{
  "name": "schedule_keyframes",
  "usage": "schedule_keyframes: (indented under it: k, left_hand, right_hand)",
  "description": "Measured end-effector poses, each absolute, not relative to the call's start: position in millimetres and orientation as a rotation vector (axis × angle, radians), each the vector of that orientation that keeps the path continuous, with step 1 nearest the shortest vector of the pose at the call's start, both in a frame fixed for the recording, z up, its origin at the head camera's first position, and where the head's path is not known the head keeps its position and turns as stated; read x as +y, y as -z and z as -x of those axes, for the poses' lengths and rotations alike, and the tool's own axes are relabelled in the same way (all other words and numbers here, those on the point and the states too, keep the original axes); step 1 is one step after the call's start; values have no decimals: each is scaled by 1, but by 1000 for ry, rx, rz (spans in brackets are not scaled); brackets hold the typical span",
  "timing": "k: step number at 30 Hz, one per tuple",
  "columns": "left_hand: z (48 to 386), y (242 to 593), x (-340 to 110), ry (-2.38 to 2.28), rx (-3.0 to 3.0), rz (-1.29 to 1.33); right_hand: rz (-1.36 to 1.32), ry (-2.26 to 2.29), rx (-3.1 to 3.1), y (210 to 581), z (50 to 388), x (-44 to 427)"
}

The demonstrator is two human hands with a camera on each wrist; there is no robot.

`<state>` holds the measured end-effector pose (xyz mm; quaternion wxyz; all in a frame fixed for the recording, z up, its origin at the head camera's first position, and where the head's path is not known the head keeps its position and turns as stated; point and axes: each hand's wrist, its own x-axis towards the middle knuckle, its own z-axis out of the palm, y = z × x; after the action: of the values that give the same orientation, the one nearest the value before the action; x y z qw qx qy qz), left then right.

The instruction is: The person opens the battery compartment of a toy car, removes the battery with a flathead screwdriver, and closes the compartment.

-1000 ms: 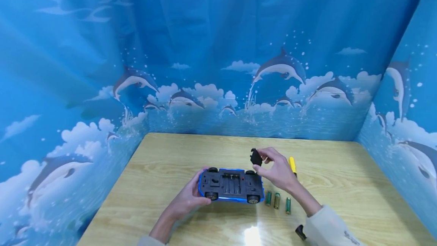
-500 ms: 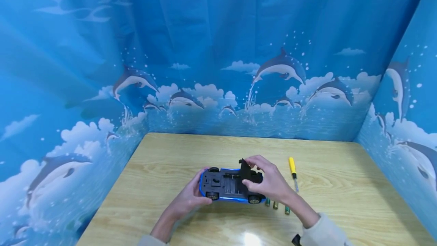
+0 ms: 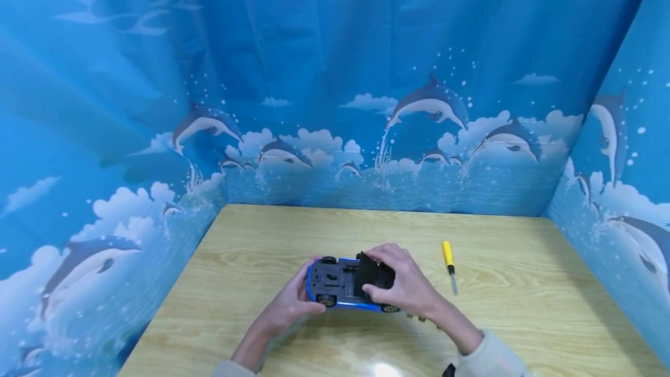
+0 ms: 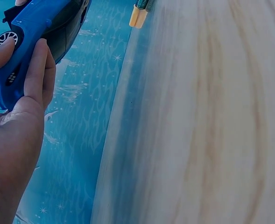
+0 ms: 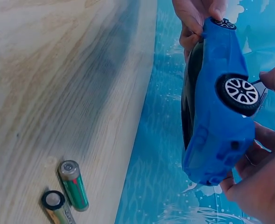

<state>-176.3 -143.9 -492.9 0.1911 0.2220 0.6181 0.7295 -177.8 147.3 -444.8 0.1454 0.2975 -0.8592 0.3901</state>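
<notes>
A blue toy car (image 3: 348,306) is held upside down above the table, its black underside up. My left hand (image 3: 290,301) grips its left end, thumb by a wheel, also seen in the left wrist view, where the car's blue side (image 4: 25,51) shows. With thumb and fingers my right hand (image 3: 405,281) pinches a black battery cover (image 3: 369,269), tilted over the battery compartment (image 3: 349,284). The cover and hand hide part of that compartment. In the right wrist view my right hand (image 5: 263,172) is beside the car's near end (image 5: 221,144).
A yellow-handled screwdriver (image 3: 448,258) lies on the wooden table (image 3: 251,231) to the right. Green batteries (image 5: 75,186) lie near the car, mostly hidden from the head camera. Blue dolphin-print curtains (image 3: 324,132) stand behind and at both sides.
My right hand has carried the battery cover leftward and down, from beyond the car's right end to over the compartment. My left hand and the car have hardly moved.
</notes>
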Motion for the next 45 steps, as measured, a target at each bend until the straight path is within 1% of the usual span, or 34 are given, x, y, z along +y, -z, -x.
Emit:
schedule_keyframes:
  k: [12, 35, 45]
  left_hand:
    - [178, 495, -145, -2041, 1725, -704]
    - [178, 496, -145, -2054, 1712, -697]
    - [175, 493, -142, -2034, 1739, -665]
  right_hand:
    - [-906, -1126, -2463, 445, 178, 141]
    - [-1013, -1108, -2515, 445, 181, 144]
    - [-1035, -980, -2602, 441, 182, 146]
